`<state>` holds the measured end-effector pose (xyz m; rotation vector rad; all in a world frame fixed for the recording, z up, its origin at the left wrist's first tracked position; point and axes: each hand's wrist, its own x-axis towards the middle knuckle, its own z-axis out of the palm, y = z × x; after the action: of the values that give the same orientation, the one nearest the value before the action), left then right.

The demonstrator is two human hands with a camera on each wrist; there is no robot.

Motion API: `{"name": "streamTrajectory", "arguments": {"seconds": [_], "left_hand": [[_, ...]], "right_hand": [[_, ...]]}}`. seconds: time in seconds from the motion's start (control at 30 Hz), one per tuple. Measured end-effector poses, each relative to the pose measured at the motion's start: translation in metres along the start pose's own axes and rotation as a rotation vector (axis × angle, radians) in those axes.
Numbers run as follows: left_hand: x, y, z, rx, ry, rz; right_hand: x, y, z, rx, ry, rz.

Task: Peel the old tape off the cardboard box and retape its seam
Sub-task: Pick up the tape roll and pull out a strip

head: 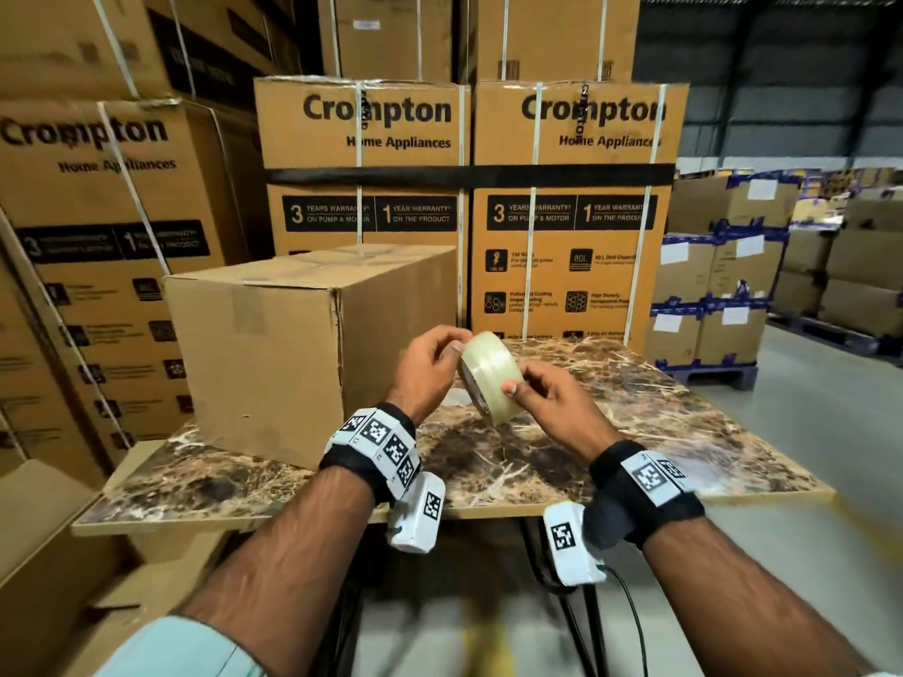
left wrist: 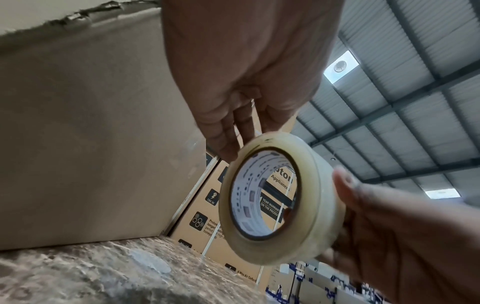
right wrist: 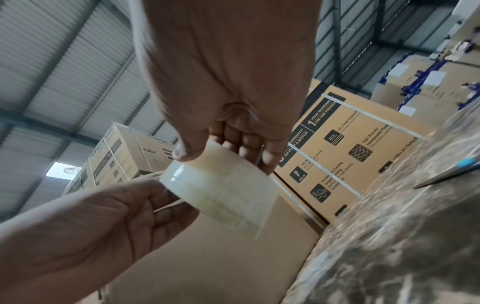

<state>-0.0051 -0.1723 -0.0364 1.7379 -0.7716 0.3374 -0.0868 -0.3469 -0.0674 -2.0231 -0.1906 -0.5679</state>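
Note:
A plain cardboard box (head: 273, 354) stands on the left of the marble table (head: 562, 461), with clear tape along its top seam (head: 312, 266) and down its near face. To its right, above the table, both hands hold a roll of clear tape (head: 491, 378). My right hand (head: 513, 386) grips the roll (right wrist: 221, 195), thumb (right wrist: 185, 153) on the outer face and fingers behind. My left hand (head: 452, 346) curls its fingers (left wrist: 226, 144) onto the roll's upper rim (left wrist: 272, 142). The box's side (left wrist: 91, 133) rises close on the left.
Tall printed appliance cartons (head: 464, 188) stand stacked right behind the table and along the left. Pallets of smaller boxes (head: 723, 305) sit on the floor to the right. A pale translucent patch (left wrist: 149, 261) lies on the tabletop near the box. Cables hang below the table's front edge.

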Motion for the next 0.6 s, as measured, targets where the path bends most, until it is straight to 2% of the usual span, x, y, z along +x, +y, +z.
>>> {"name": "streamTrajectory", "arguments": {"seconds": [0.13,0.3,0.43,0.47,0.6], "left_hand": [[-0.004,-0.002,0.002,0.004,-0.057,0.037],[-0.006,-0.002,-0.001,0.051,-0.070,0.057],[-0.002,0.001,-0.002,-0.023,-0.215,-0.169],[-0.002,0.002,-0.003,-0.040,-0.242,-0.178],[-0.008,-0.001,-0.005,-0.001,-0.211,-0.049]], "right_hand": [[0.007,-0.007,0.003,0.055,0.050,0.046],[0.004,-0.003,0.000,0.107,-0.009,0.051],[-0.004,0.003,0.002,0.129,-0.142,0.000],[-0.004,0.002,0.002,0.126,-0.169,0.017],[0.001,-0.001,0.007,0.083,-0.215,0.118]]}}
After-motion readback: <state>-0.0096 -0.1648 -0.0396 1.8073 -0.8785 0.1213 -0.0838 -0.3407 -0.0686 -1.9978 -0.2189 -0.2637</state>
